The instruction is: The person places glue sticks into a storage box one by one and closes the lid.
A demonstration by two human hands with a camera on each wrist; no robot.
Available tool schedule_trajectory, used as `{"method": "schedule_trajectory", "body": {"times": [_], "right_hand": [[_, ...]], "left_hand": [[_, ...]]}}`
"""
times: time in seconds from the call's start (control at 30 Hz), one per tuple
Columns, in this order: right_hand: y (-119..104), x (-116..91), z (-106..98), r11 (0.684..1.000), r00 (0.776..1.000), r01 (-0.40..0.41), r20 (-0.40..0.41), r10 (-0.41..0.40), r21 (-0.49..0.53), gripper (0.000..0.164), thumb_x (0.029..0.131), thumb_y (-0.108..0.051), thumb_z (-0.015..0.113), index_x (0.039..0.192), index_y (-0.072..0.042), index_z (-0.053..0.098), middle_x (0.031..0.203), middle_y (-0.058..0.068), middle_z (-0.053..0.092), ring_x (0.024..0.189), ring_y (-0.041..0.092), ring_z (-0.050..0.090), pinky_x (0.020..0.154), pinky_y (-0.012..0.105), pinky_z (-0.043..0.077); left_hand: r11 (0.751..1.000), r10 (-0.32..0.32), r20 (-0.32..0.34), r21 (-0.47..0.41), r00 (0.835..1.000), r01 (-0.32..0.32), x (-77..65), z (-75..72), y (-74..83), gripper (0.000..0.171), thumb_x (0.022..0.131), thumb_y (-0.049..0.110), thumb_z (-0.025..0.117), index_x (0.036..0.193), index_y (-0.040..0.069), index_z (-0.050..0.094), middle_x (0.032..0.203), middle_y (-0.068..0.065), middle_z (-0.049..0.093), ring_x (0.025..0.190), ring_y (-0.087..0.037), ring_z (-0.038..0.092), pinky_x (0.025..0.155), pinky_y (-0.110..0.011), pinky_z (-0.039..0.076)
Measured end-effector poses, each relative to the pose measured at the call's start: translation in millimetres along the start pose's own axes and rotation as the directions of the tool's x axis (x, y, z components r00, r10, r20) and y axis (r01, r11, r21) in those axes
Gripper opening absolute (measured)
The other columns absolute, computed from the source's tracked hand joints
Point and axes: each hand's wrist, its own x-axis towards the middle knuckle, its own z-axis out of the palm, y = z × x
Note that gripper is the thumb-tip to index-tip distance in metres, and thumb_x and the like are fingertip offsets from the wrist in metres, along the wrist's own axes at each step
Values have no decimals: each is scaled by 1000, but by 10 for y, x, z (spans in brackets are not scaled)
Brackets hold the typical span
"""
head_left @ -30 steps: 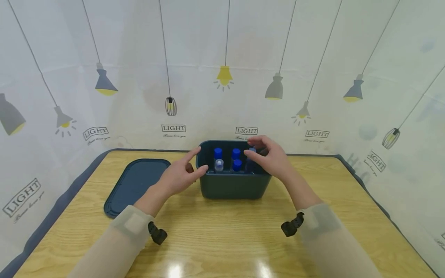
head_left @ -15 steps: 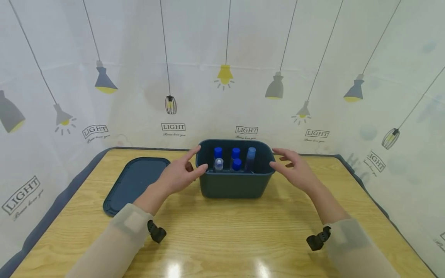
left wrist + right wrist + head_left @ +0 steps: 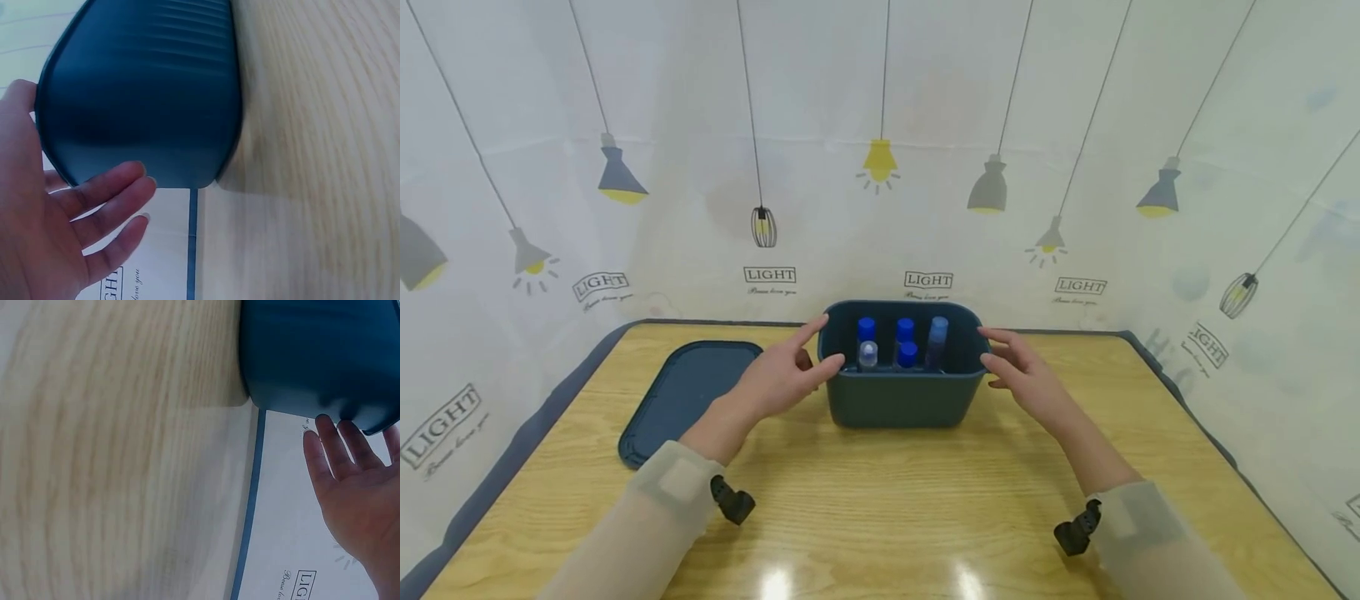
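Note:
A dark teal plastic storage box [image 3: 902,402] stands on the table with several small bottles inside. Some have blue caps, such as the front bottle [image 3: 907,356]; beside it is a bottle with a clear top [image 3: 868,353]. A taller bluish bottle [image 3: 937,333] stands to their right. My left hand [image 3: 778,375] grips the box's left end, thumb at the front rim and index finger at the back rim. At the right end my right hand [image 3: 1028,379] holds the rim between thumb and index finger. Both wrist views show the other fingers extended beside the box walls.
A matching dark lid [image 3: 688,396] lies flat on the wooden table [image 3: 895,508] left of the box, partly behind my left hand. Close behind the table's far edge hangs a white curtain [image 3: 820,167] printed with lamps.
My right hand has come out from over the bottles, moved right and taken the box's right rim. The taller bluish bottle now shows fully. My left hand has stayed at the left rim.

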Motion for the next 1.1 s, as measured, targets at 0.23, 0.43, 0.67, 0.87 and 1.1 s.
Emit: {"method": "schedule_trajectory", "body": {"times": [0.23,0.43,0.67,0.87,1.1], "right_hand": [[14,-24,46,1000,999,-19,-47,19,-4,58,118,-38,52,171,-20,39,174,23,40,144,48,58,111,64,53],[22,-24,90,1000,997,-11,-75,10,-12,57,118,-38,52,170,-21,41,169,25,47,132,45,67,105,54,59],[31,-18,98,1000,997,-10,-76,10,-3,57,118,-39,51,171,-23,39,167,25,50,127,42,69,100,47,59],[57,-1,98,1000,997,-20,-78,20,-3,57,118,-41,51,171,-25,39,167,24,51,128,43,69,101,49,58],[98,-12,87,1000,996,-23,-83,23,0,56,118,-41,51,171,-26,40,166,24,52,127,42,70,102,50,58]], "left_hand": [[999,-6,90,-32,996,8,5,-85,12,96,102,80,53,177,42,7,112,-11,72,88,-29,70,74,-39,54],[996,44,52,-77,998,-40,-97,-244,-15,89,110,71,46,178,37,0,131,-12,68,106,-28,76,91,-48,58],[997,65,10,-41,998,-64,-404,-593,-163,69,116,58,45,173,21,36,134,-13,73,103,-20,73,91,-48,59],[999,-1,2,-42,1000,1,-697,-920,-444,62,114,53,54,166,19,51,137,-12,73,107,-20,74,89,-40,61],[998,-59,26,-18,998,60,-980,-1218,-866,53,114,47,58,156,14,61,143,-17,68,102,-14,76,83,-36,62]]}}
